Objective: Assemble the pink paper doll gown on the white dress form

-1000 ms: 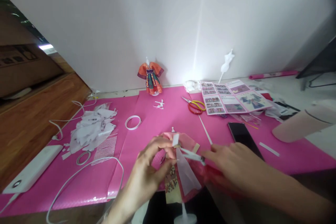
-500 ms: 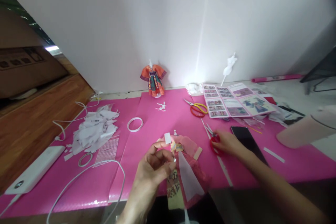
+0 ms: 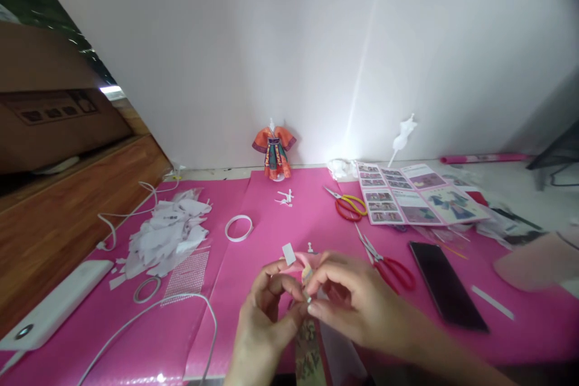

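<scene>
My left hand (image 3: pixel 266 313) is closed in a pinch over a pink doll's dress, with a tiny white piece (image 3: pixel 309 300) at its fingertips. A larger white rectangle (image 3: pixel 288 254) is on its index finger. Closed in from the other side, my right hand (image 3: pixel 357 301) has its thumb and fingers at the same tiny piece. Below both hands hangs the dress's patterned yellowish panel (image 3: pixel 308 344), beside a pale one. Much of the dress is hidden by the hands. Red-handled scissors (image 3: pixel 393 271) lie partly open, right of my right hand.
A phone (image 3: pixel 446 286) and an instruction sheet (image 3: pixel 416 196) are on the right. Red-and-yellow scissors (image 3: pixel 348 205) and a dressed doll form (image 3: pixel 274 154) are behind. A heap of white scraps (image 3: pixel 167 232), tape rolls (image 3: pixel 239 228) and a cabled power bank (image 3: pixel 58 301) occupy the left.
My right hand has let go of the red-handled scissors, which now lie on the pink surface, and has moved left to meet my left hand at the dress. The view has tilted slightly upward.
</scene>
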### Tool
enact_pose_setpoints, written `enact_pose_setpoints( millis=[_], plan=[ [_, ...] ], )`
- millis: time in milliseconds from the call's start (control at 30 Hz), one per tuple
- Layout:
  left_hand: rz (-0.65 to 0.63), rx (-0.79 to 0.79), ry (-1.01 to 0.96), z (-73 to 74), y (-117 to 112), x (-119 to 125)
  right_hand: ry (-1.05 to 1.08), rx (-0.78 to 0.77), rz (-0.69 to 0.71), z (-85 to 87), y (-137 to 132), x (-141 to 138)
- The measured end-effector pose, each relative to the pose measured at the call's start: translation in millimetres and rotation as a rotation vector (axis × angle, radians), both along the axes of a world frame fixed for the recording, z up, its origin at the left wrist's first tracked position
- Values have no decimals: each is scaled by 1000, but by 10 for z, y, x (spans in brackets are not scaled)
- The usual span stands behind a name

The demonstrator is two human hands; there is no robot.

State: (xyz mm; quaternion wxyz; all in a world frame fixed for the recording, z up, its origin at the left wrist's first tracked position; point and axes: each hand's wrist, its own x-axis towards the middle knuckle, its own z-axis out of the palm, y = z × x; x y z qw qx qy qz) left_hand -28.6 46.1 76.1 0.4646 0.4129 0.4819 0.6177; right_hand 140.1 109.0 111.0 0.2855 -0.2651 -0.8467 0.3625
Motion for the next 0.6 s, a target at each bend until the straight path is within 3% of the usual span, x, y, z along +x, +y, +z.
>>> enact_pose_setpoints(
  millis=[200, 300, 400, 600],
  plan=[
    [19, -40, -52, -114, 39, -211, 41, -11, 33, -51, 76, -229],
    [118, -19, -68, -268, 103, -309, -8, -77, 4, -43, 274, -352],
    [329, -29, -52, -525, 167, -337, -44, -161, -114, -186, 790, -523],
    [419, 73, 65, -1193, 223, -253, -316, -167, -297, -810, 2153, -1039]
  ],
)
